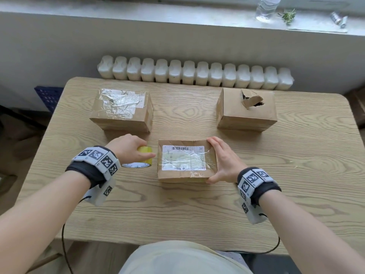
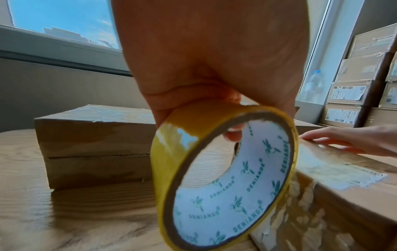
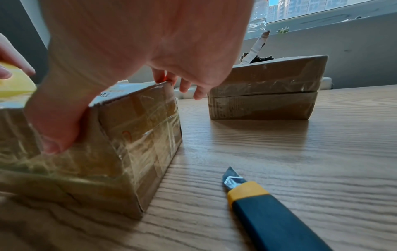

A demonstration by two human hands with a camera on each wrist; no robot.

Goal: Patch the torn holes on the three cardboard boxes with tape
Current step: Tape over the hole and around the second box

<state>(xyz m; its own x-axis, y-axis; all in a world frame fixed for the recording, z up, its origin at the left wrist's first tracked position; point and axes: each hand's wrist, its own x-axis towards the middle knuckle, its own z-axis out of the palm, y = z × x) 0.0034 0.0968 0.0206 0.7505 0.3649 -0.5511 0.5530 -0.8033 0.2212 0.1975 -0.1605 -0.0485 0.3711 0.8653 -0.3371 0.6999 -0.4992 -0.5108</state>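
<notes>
Three cardboard boxes stand on the wooden table [image 1: 197,214]. The back-left box [image 1: 121,109] has clear tape across its top. On the back-right box [image 1: 246,113], a torn hole [image 1: 251,100] gapes open with a flap sticking up. The centre box [image 1: 185,161] in front carries a white label under clear tape. My right hand [image 1: 215,161] grips its right end, thumb on the near side and fingers over the far edge. Just left of that box, my left hand [image 1: 136,150] holds the yellow tape roll [image 2: 225,169], a finger hooked through its core.
A utility knife [image 3: 268,212] with its blade out lies on the table right of the centre box, near my right wrist. A white radiator [image 1: 195,75] runs behind the table. A water bottle [image 1: 266,6] stands on the sill. More boxes [image 2: 365,76] are stacked at the right.
</notes>
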